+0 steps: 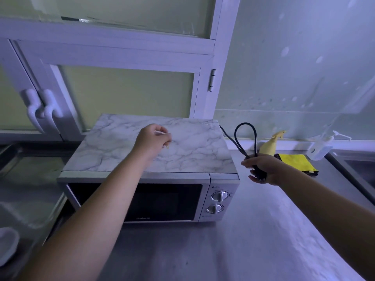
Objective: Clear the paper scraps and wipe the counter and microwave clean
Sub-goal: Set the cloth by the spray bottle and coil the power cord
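A silver microwave point(221, 185) with a marble-patterned top point(194, 147) stands on the steel counter point(253, 230). My left hand point(151, 139) hovers over the middle of that top, fingers curled and pinching small pale paper scraps point(167, 146). To the right of the microwave, my right hand point(263, 169) grips the looped black power cord point(246, 136), held up off the counter. A folded yellow cloth point(296, 162) lies on the counter behind my right hand, with a yellow spray bottle point(269, 146) beside it.
A clear pump bottle point(322, 147) stands at the back right near a sink edge point(349, 169). White-framed windows point(125, 57) with handles rise behind the microwave. A white bowl point(8, 244) sits at the lower left by a steel sink basin point(24, 199).
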`<state>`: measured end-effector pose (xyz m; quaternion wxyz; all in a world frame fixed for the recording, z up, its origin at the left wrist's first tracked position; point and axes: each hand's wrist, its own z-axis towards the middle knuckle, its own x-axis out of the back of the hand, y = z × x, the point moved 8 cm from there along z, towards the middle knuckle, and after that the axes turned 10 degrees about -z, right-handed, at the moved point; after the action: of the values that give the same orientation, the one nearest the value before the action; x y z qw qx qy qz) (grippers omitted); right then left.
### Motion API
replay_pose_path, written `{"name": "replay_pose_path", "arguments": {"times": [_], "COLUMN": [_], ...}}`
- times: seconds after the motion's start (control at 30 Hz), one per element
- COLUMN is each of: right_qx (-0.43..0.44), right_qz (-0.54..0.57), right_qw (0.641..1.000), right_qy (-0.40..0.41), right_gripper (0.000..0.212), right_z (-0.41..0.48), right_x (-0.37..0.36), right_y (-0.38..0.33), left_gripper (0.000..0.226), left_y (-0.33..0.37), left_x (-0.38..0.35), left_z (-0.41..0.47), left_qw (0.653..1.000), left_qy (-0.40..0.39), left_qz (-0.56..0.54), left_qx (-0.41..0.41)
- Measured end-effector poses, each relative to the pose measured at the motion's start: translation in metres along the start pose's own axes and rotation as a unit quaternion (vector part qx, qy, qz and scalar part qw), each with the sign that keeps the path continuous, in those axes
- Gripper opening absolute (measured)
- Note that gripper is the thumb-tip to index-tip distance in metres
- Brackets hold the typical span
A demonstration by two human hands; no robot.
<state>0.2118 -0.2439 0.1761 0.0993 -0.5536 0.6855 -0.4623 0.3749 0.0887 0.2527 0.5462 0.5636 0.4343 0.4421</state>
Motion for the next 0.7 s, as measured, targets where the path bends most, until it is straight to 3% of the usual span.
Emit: {"name": "replay_pose_path", "arguments": {"times": [0.1, 0.23, 0.4, 0.5, 0.7], "right_qx": [0.002, 0.017, 0.031, 0.039, 0.071], "right_qz": [0.042, 0.074, 0.072, 0.086, 0.098], "right_qw": [0.999, 0.995, 0.988, 0.982, 0.971], "right_qy": [-0.028, -0.07, -0.131, -0.163, -0.206], "right_gripper": [0.017, 0.017, 0.015, 0.015, 0.019], "right_z": [0.004, 0.011, 0.027, 0.037, 0.057], "right_x": [-0.003, 0.0, 0.013, 0.026, 0.051], "right_y": [0.006, 0.011, 0.021, 0.028, 0.031], "left_gripper": [0.01, 0.012, 0.026, 0.039, 0.019], "left_y": [0.007, 0.0, -0.02, -0.041, -0.059], "left_x": [-0.045, -0.116, -0.188, -0.218, -0.258], "left_z": [-0.022, -0.043, -0.053, -0.055, -0.044], "left_qw": [0.994, 0.952, 0.922, 0.932, 0.969], "left_qy": [-0.047, -0.116, -0.135, -0.098, 0.011], "left_qz": [-0.093, -0.246, -0.299, -0.266, -0.168], "left_qx": [0.023, 0.138, 0.208, 0.224, 0.181]}}
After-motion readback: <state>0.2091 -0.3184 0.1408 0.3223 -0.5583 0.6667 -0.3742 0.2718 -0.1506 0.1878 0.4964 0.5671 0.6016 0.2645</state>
